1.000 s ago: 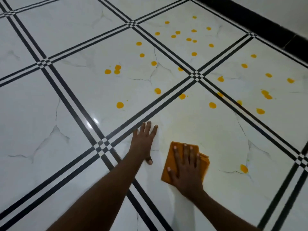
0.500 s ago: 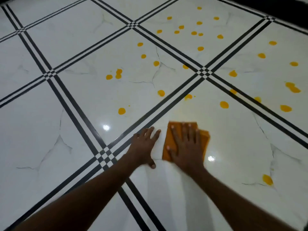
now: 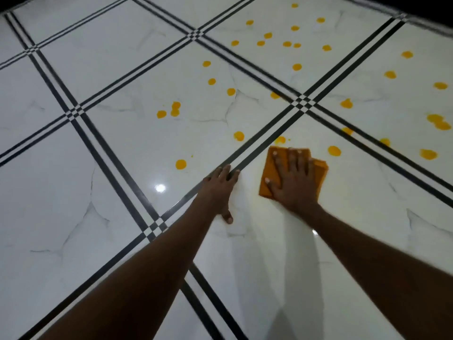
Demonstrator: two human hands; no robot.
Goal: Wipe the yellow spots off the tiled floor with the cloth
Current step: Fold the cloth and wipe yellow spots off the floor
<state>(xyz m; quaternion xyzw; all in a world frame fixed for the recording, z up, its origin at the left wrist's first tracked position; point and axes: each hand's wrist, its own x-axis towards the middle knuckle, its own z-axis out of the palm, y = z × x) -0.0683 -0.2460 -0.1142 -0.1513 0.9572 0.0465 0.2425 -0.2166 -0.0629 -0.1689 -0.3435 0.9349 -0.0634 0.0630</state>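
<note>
A folded orange cloth (image 3: 272, 168) is pressed flat on the tiled floor (image 3: 98, 204) under the right hand (image 3: 293, 182), whose fingers (image 3: 291, 159) are spread across it with the palm down; nothing is pinched. The cloth lies on the tile nearest the person, just inside the black double joint line (image 3: 257, 153) that runs along that tile's far left edge. It is judged soft, light and limp, so it would bunch if dragged by a corner; a flat palm over its middle is the better hold. The glossy tile looks slippery, so the cloth should glide easily. The left hand (image 3: 220, 187) is laid open on the floor beside it, fingertips touching the joint line, apparently as a brace. The nearest yellow spots (image 3: 334, 151) sit just beyond the cloth's far edge: one at the joint line and one to the right, with many more scattered over the far tiles. No obstacle stands in the way, though residue may lodge in the joint lines. A faint yellowish haze shows on the tile near the cloth.
</note>
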